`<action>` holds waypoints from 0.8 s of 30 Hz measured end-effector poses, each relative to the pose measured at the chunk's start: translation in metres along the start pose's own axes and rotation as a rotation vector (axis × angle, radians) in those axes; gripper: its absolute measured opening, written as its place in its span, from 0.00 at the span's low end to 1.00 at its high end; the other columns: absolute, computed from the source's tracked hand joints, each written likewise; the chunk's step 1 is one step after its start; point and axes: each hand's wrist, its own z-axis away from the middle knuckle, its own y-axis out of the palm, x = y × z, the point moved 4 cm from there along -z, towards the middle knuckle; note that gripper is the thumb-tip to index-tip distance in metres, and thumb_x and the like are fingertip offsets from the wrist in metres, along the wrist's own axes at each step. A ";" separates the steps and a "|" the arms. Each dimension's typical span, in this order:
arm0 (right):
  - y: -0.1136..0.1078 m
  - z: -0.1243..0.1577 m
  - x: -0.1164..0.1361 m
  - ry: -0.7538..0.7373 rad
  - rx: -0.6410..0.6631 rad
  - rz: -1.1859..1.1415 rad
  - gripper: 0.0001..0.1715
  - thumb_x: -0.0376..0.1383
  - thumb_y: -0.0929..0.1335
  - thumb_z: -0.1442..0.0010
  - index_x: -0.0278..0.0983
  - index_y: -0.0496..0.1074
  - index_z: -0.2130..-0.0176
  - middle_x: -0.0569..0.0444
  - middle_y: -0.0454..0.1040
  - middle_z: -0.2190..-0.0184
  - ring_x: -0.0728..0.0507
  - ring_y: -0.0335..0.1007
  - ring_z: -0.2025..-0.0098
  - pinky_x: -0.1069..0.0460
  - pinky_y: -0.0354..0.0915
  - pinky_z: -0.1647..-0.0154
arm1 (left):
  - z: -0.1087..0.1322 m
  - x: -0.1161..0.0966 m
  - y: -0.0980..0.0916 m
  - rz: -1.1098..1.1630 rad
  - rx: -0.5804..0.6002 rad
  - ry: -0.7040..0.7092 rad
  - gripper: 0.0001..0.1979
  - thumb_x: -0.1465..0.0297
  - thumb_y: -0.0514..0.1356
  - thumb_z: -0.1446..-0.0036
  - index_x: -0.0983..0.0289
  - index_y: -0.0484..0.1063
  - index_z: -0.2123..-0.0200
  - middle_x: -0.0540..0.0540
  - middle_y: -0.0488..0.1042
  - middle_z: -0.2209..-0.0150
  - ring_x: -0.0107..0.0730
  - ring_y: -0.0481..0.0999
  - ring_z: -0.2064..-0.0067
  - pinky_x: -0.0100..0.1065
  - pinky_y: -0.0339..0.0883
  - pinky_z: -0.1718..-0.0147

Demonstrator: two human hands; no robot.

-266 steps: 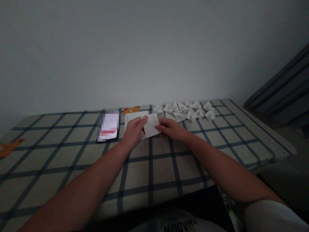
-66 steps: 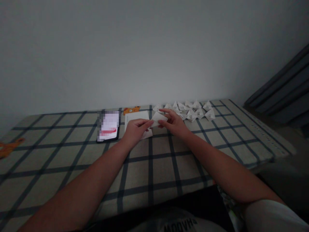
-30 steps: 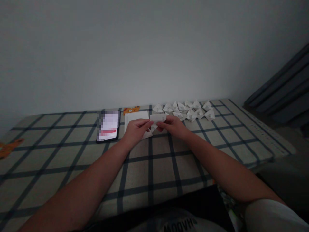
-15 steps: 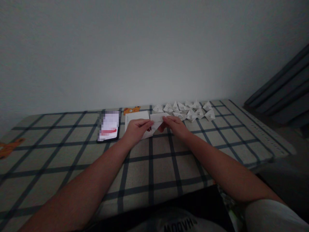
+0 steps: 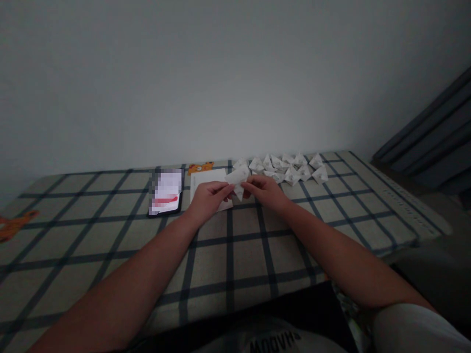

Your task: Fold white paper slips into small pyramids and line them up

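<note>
A folded piece of white paper (image 5: 238, 177) is held between my two hands, just above the table. My left hand (image 5: 209, 197) pinches its left side between thumb and fingers. Its right side is gripped by my right hand (image 5: 265, 190), thumb on the near face and some fingers hidden behind. One corner of the paper points down between the hands. Under and behind my left hand lies a stack of white paper sheets (image 5: 208, 176), partly covered by it. Several folded white paper boats (image 5: 292, 174) stand in rows just beyond my right hand.
A phone (image 5: 167, 192) with a lit screen lies left of the sheets. The checked tablecloth (image 5: 206, 284) has printed orange bears (image 5: 200, 168). A plain wall (image 5: 235, 78) rises behind the table, and a dark curtain (image 5: 430, 122) hangs at the right.
The paper in my hands has turned from a flat, wide strip to a tilted shape with a downward point. My right hand has moved slightly left, closer to my left hand.
</note>
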 end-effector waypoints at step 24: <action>0.018 -0.001 -0.014 0.039 0.126 -0.307 0.17 0.42 0.69 0.45 0.38 0.62 0.59 0.62 0.69 0.76 0.51 0.67 0.75 0.55 0.64 0.72 | 0.000 -0.002 -0.001 -0.033 -0.051 0.021 0.16 0.59 0.58 0.43 0.64 0.75 0.76 0.50 0.74 0.77 0.28 0.72 0.73 0.29 0.64 0.69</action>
